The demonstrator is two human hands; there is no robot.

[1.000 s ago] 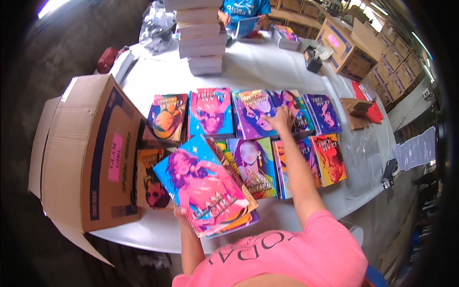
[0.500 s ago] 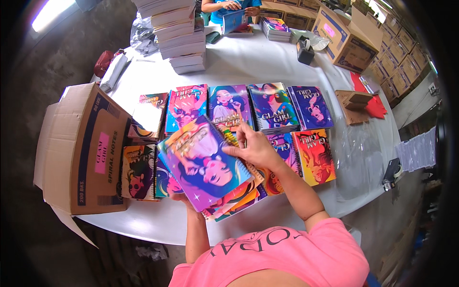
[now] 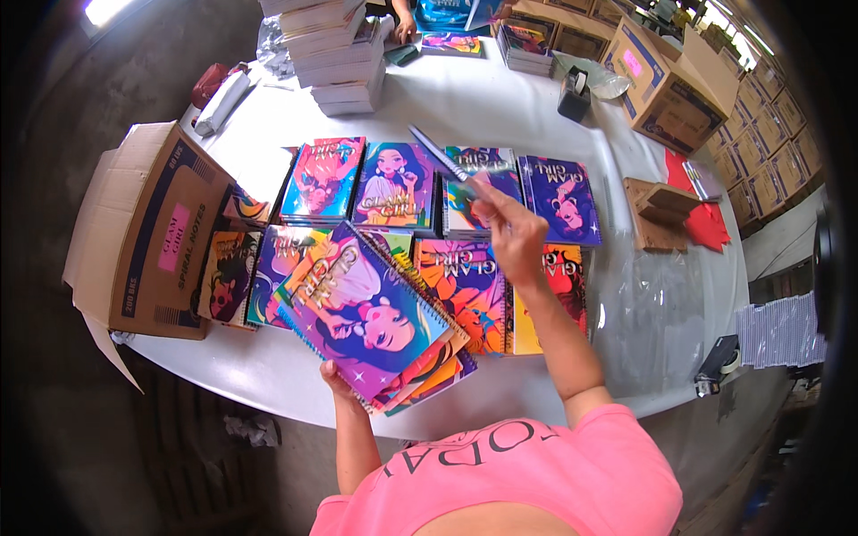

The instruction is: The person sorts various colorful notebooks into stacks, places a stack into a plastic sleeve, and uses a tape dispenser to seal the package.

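My left hand (image 3: pixel 340 384) grips a fanned bundle of spiral notebooks (image 3: pixel 366 313) from below, near the table's front edge; its top cover is purple with a drawn figure, and most of the fingers are hidden underneath. Over the far row, my right hand (image 3: pixel 514 234) pinches one raised spiral notebook (image 3: pixel 438 154), seen almost edge-on. Beneath it sits a colourful notebook stack (image 3: pixel 478 210). Beside that lie a purple stack (image 3: pixel 563 201) on the right and another purple stack (image 3: pixel 393 183) on the left. An orange and purple notebook (image 3: pixel 460 290) lies in the near row.
An open cardboard box (image 3: pixel 143 241) stands at the left. A tall pile of books (image 3: pixel 335 62) rises at the back, near a co-worker's hand (image 3: pixel 405 27). Toward the right are a tape dispenser (image 3: pixel 575 94), a wooden stand (image 3: pixel 657 210), clear plastic (image 3: pixel 639 304) and another carton (image 3: pixel 670 85).
My right hand has left the held bundle, reached to the far row and raised a notebook there. The bundle in my left hand has shifted slightly, and the whole view has moved.
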